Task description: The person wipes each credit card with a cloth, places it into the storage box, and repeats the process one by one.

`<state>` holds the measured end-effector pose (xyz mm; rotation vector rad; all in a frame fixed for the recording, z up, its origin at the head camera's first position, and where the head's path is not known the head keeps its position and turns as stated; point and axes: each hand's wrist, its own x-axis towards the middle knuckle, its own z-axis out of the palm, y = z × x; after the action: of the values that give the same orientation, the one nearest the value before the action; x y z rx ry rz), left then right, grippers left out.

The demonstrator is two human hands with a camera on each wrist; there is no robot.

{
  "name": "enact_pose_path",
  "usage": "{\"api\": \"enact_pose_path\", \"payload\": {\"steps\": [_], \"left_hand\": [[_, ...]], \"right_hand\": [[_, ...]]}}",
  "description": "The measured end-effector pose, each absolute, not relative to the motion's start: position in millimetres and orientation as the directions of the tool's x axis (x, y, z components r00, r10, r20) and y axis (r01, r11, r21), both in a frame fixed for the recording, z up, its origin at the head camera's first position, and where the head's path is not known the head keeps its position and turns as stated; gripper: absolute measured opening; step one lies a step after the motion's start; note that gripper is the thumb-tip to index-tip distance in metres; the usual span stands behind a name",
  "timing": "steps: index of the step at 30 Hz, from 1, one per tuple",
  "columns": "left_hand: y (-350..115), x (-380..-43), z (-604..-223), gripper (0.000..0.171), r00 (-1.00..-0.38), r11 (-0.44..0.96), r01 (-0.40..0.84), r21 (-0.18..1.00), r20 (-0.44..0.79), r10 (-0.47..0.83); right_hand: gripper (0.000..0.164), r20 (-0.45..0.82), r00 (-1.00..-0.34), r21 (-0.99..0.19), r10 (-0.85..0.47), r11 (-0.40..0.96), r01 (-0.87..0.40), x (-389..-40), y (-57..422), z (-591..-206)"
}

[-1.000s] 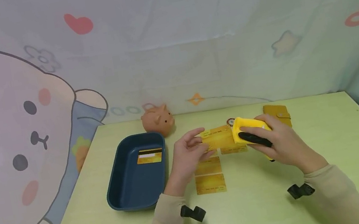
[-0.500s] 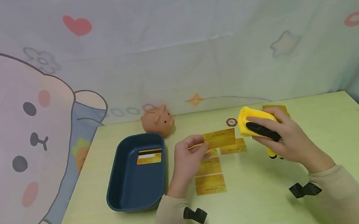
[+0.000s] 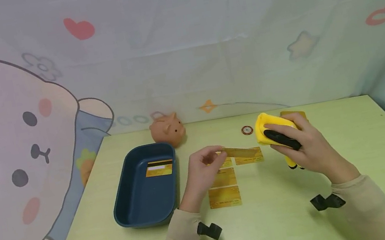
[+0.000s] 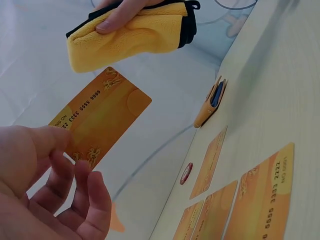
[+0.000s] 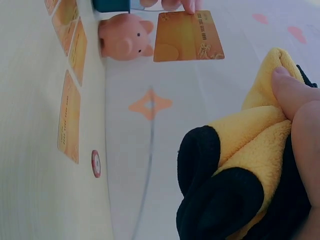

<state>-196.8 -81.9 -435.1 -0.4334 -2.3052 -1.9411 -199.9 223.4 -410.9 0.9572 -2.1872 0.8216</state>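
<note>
My left hand pinches a gold bank card by one end, between thumb and fingers. In the head view that card is tilted nearly edge-on, above the cards on the table. My right hand grips a folded yellow cloth with black edging, held to the right of the card and apart from it. Beneath the left hand lie several gold cards: one at the front, one behind it, and one to the right; another is partly hidden by the fingers.
A dark blue tray at the left holds one card with a black stripe up. Behind it stands a pink piggy bank. A red-rimmed poker chip lies toward the back. A tan wallet sits behind my right hand.
The cloth has come away from the card as my right hand moved right. My left hand has lowered the card slightly and tilted it from face-on to nearly edge-on.
</note>
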Motion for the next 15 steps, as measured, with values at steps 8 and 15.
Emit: {"api": "enact_pose_path", "payload": {"steps": [8, 15], "left_hand": [[-81.9, -196.1, -434.6, 0.019, -0.953, 0.068, 0.241, 0.968, 0.223, 0.206], [-84.0, -197.5, -436.5, 0.027, -0.942, 0.042, 0.243, 0.969, 0.226, 0.248]], "right_hand": [[0.053, 0.719, -0.557, -0.292, -0.416, 0.547, -0.785, -199.9, 223.0, -411.9], [0.051, 0.717, -0.559, -0.287, -0.417, 0.555, -0.781, -199.7, 221.3, -413.0]]}}
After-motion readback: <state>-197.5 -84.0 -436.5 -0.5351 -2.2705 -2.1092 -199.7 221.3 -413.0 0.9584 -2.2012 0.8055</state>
